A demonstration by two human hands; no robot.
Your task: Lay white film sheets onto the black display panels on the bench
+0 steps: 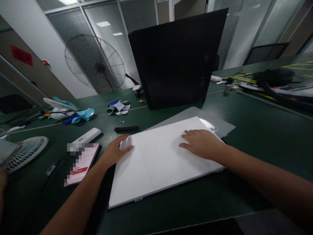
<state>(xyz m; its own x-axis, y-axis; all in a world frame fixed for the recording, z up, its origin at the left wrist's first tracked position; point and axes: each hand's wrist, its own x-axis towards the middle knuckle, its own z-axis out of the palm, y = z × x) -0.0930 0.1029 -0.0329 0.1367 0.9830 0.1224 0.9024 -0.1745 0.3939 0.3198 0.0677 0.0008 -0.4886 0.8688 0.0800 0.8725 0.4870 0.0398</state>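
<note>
A flat white rectangular panel (156,163) lies on the green table before me, small tabs along its near edge. My left hand (118,151) rests at the panel's far left corner, thumb stretched over the top and fingers apart along the edge. On the right half of the panel, my right hand (199,143) lies flat, palm down with fingers spread, holding nothing. A grey translucent sheet (221,124) pokes out from under the panel's far side. Behind it stands a large black screen-like panel (179,62), upright and slightly tilted.
Left of my forearm are a pink notepad (84,163), a white bar-shaped device (90,134) and a small white fan (31,151). A black strip (126,129) lies beyond my left hand. Blue wrappings (83,115) sit farther back; a black bag (274,78) is at right.
</note>
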